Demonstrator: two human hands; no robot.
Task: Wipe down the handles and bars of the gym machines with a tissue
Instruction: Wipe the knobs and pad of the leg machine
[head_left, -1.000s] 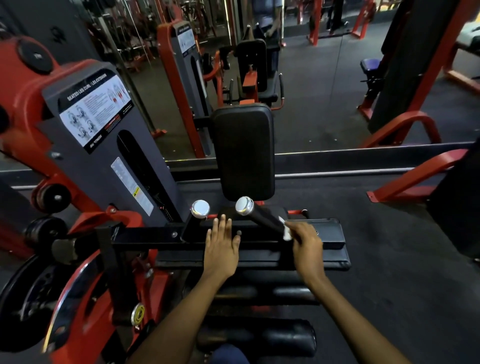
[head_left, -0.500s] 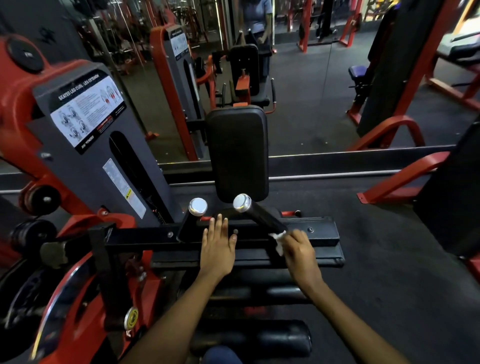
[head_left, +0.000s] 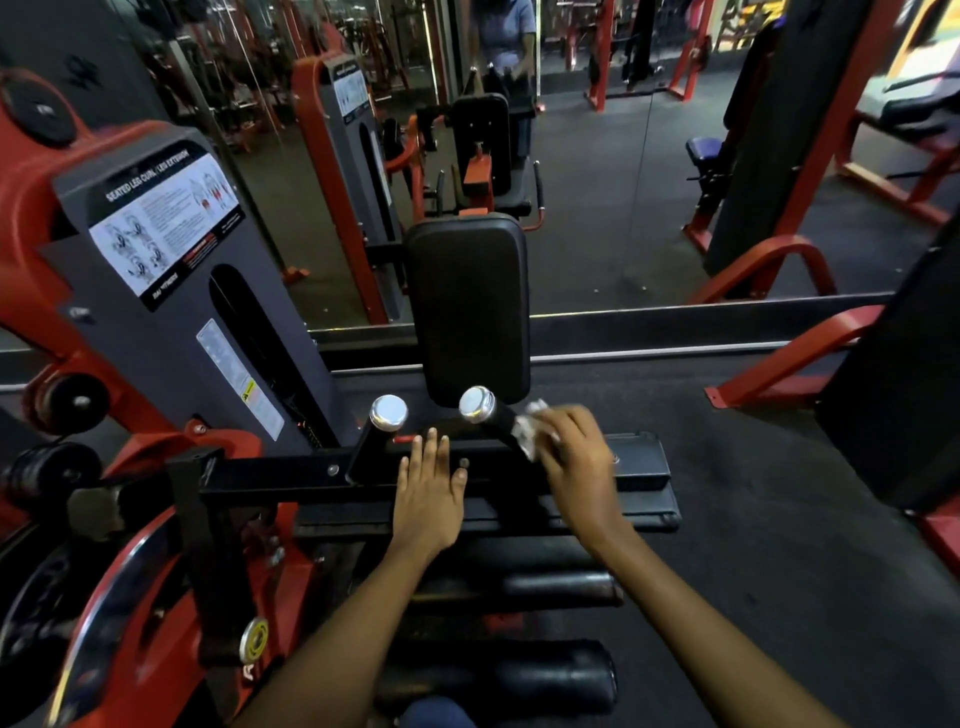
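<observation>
The right hand (head_left: 574, 457) grasps a white tissue (head_left: 530, 431), its fingers curled round the right handle (head_left: 496, 413), a black grip with a shiny metal cap at its far end. The tissue is bunched between the fingers and the grip, partway along it, with the cap bare beyond it. The hand is slightly blurred.

The left hand (head_left: 428, 488) lies flat and released, fingers straight and pointing away, resting on the black crossbar (head_left: 280, 475) of the machine just to the right of the left handle (head_left: 382, 428), which has the same metal cap and stands tilted up from the bar.

Beyond the two handles stands an upright black pad (head_left: 467, 306). To the left is the grey housing of the machine with a white instruction label (head_left: 163, 221) and red frame parts (head_left: 31, 171) around it. Near the bottom lie black foam rollers (head_left: 550, 675). Farther off, a wall mirror (head_left: 597, 182) reflects the machine and the gym floor.
</observation>
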